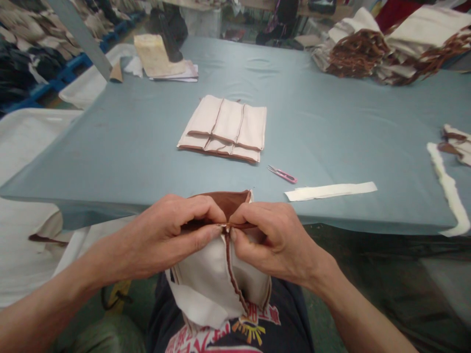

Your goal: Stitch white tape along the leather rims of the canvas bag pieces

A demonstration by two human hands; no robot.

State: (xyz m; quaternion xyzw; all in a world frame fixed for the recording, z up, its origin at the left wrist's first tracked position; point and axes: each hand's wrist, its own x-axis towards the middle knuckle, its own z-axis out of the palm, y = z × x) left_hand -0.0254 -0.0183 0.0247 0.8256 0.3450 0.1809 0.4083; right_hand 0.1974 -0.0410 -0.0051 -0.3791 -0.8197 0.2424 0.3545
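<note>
A cream fabric piece with brown edging (206, 274) hangs at the table's front edge, over the lap. My left hand (187, 228) pinches its upper brown edge between thumb and forefinger. Right beside it, my right hand (265, 235) pinches the same edge, the fingertips of both hands almost touching above a brown vertical seam. Farther back lie stacked cream pieces with brown trim (224, 127). Pink thread snips (283, 174) rest to the right of that stack, and a cream strip (331, 190) lies nearer the table edge.
The blue-green tabletop (312, 122) spans the view. Bundles of cream and brown pieces (356, 49) stand at the back right. A yellowish block (152, 54) sits on papers at the back left. A crumpled white strip (447, 189) lies at the right edge; white bins (37, 127) are left.
</note>
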